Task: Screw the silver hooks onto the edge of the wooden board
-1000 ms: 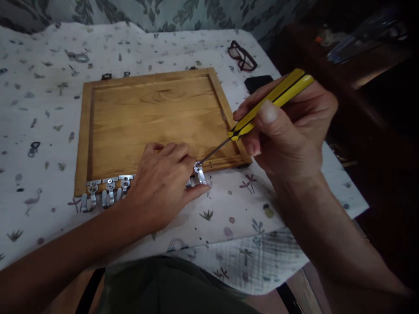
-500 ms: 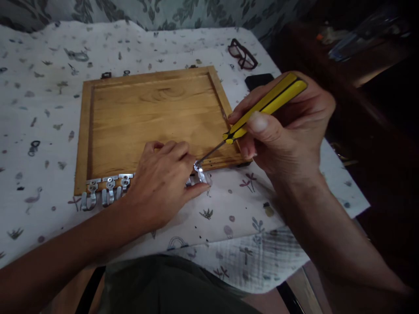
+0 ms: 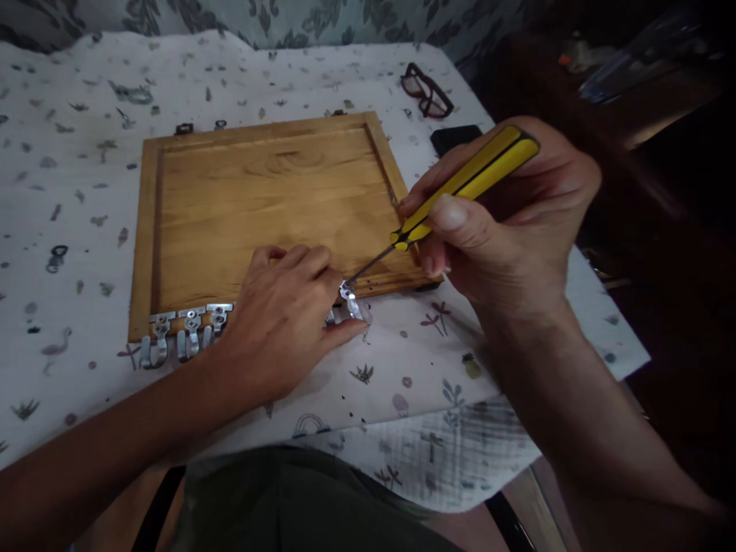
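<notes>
Screwdriver [image 3: 467, 188], ridged yellow handle, slim metal shank, grasped in right hand [image 3: 514, 230]. Left hand [image 3: 287, 307] palm-down, can't tell if gripping; thumb near shiny curved metal hook [image 3: 350, 300], screwdriver tip at its top. Hook on near edge of grained, raised-rim wooden panel [image 3: 258, 207]; printed cloth [image 3: 419, 360] below.

My right grip [image 3: 511, 245] holds a yellow-handled screwdriver [image 3: 467, 186] slantwise, its tip at a metal hook [image 3: 350, 300] on the near edge of a wooden panel [image 3: 258, 207]. My left grip [image 3: 281, 318] lies across the edge, beside the hook. Dark-framed glasses [image 3: 425, 96] rest farther back on the cloth-covered bench [image 3: 97, 307].
</notes>
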The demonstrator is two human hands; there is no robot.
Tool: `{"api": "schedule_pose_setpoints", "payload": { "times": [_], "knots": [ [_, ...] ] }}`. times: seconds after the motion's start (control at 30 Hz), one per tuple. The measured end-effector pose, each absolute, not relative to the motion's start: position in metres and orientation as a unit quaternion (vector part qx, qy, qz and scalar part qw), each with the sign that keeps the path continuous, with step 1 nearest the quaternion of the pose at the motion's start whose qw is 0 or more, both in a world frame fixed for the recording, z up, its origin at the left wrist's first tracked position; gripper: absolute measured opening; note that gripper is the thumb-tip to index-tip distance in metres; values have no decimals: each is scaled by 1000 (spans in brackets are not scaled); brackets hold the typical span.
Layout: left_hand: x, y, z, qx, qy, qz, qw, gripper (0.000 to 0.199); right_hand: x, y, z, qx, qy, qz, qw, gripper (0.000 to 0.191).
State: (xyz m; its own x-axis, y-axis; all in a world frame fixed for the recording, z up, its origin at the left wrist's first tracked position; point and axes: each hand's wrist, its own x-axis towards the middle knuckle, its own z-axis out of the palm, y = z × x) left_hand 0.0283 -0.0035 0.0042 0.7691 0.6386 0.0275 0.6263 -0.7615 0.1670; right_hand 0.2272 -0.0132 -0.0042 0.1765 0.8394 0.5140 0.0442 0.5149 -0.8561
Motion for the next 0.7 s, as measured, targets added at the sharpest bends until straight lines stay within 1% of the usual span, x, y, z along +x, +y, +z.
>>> {"api": "schedule_pose_setpoints", "payload": {
  "times": [0.23, 0.33, 0.4, 0.5, 0.7],
  "knots": [
    [29, -4, 5, 935, 343, 25, 85, 34, 231, -13, -5, -355, -588, 320, 653, 29],
    [29, -4, 4, 937, 339, 39, 76, 35, 234, -12, -7, -351, -602, 338, 632, 34],
    [29, -3, 3, 938, 337, 48, 71, 36, 235, -12, -8, -359, -609, 340, 620, 32],
    [30, -3, 4, 936, 341, 41, 77, 37, 233, -13, -9, -354, -608, 327, 631, 28],
    [30, -3, 5, 934, 347, 26, 84, 38, 226, -13, -3, -339, -592, 333, 651, 40]
  ]
}}
